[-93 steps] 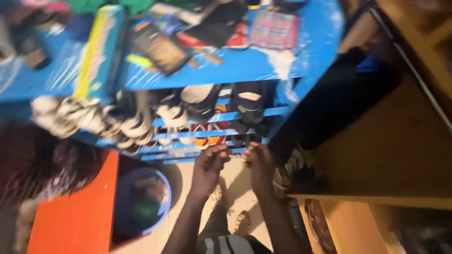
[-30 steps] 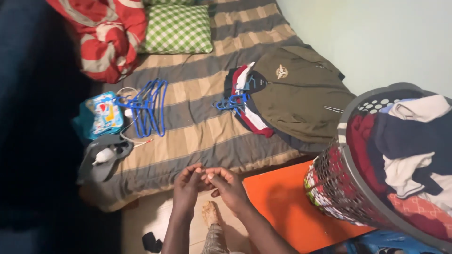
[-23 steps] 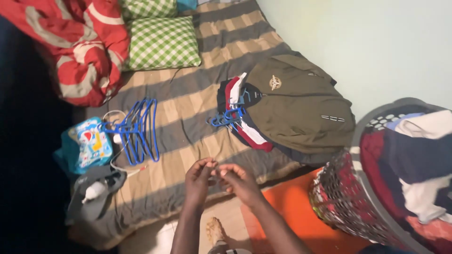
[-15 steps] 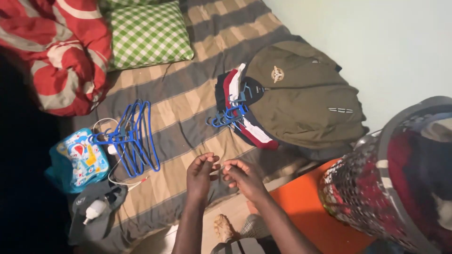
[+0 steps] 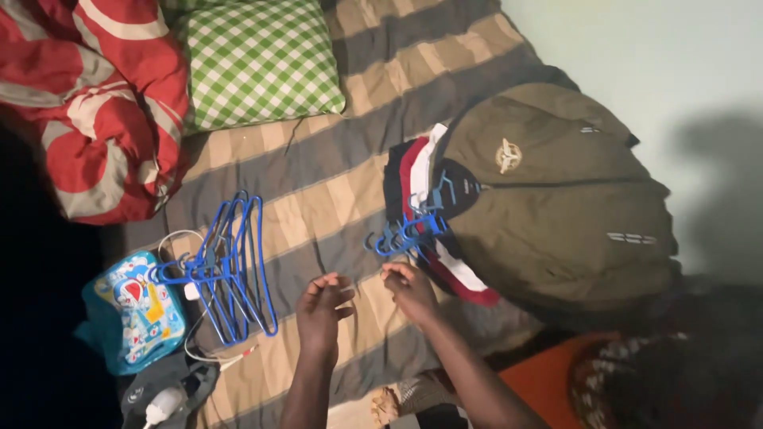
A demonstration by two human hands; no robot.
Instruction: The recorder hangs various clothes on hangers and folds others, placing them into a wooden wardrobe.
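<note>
1. While both hands hang over the bed (image 5: 334,199), slightly apart, the left hand (image 5: 322,306) is spread and empty, and the right hand (image 5: 409,290) is loosely curled with nothing seen in it.
2. The hooks (image 5: 397,237) lie just beyond the right hand, poking from the jacket (image 5: 556,214) pile.
3. Spare hangers (image 5: 230,270) lie to the left.
4. Judging by this, grasping all the hooks together would keep the pile tidy.

My view was dim and softly blurred; the left edge fell into blackness, a broad shadow darkened the pale wall (image 5: 636,63) at right, without glare.
</note>
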